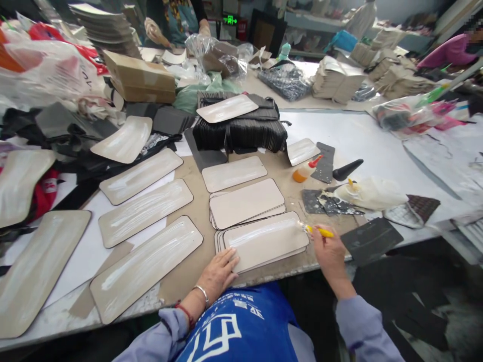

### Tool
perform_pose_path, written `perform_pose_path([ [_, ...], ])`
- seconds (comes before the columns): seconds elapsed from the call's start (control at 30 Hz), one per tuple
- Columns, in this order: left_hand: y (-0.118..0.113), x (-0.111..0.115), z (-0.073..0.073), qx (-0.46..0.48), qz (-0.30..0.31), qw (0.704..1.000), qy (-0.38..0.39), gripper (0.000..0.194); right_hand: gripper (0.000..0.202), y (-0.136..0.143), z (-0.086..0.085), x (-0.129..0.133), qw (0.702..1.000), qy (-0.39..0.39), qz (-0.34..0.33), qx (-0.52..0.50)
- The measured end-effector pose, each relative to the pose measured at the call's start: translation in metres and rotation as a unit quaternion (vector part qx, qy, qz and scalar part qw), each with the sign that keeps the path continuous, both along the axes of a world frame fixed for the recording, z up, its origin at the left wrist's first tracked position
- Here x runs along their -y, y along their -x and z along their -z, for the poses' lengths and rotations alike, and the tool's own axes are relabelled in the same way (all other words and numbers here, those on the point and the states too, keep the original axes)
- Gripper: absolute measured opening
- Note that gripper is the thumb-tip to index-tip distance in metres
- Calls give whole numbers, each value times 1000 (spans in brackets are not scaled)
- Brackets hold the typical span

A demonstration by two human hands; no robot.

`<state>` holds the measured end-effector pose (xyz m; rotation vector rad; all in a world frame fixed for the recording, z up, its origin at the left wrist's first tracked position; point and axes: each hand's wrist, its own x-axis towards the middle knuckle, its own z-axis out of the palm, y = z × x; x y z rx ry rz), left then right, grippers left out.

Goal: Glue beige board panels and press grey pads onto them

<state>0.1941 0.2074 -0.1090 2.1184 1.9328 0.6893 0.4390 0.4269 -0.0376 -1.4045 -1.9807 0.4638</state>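
My right hand (330, 259) is closed around a yellow-handled brush (320, 232), its bristles touching the right end of the top beige panel (267, 241) in a small stack. A wet white streak runs along that panel's upper part. At the stack's lower left corner, my left hand (218, 271) lies flat with fingers stretched out over the panel edge. Just behind sits another stack of beige panels (247, 203) with a plain top. To the left, single panels (147, 269) with white smears are spread out.
Behind the panels stands a bundle of black pieces (241, 128). On the right are a small bottle (304, 170) of orange liquid with a red tip, a whitish glue bag (372, 193) and a dark grey sheet (372, 240). A co-worker (175, 22) stands across the table.
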Motion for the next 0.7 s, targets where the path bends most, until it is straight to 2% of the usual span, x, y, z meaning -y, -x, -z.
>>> perform_pose_path([
  [0.07,4,1,2,20,8,1000,-5,35,25,10,2,32,988,-92,-87,89],
  [0.17,10,3,10,51,7,998,-36,36,19,36,11,87,960,-148,-167,171],
  [0.3,15,3,17,69,1,995,-74,37,19,75,10,146,951,-130,-247,134],
  [0.4,18,2,17,64,11,994,-85,37,17,92,0,168,955,-70,-280,65],
  [0.53,24,2,15,66,35,995,-69,35,15,92,-12,172,961,36,-267,-60],
  [0.63,30,4,15,60,55,995,-58,35,15,90,-13,164,974,80,-181,-114],
  [0.7,33,6,14,49,67,995,-58,34,18,94,-8,156,972,136,-117,-151],
])
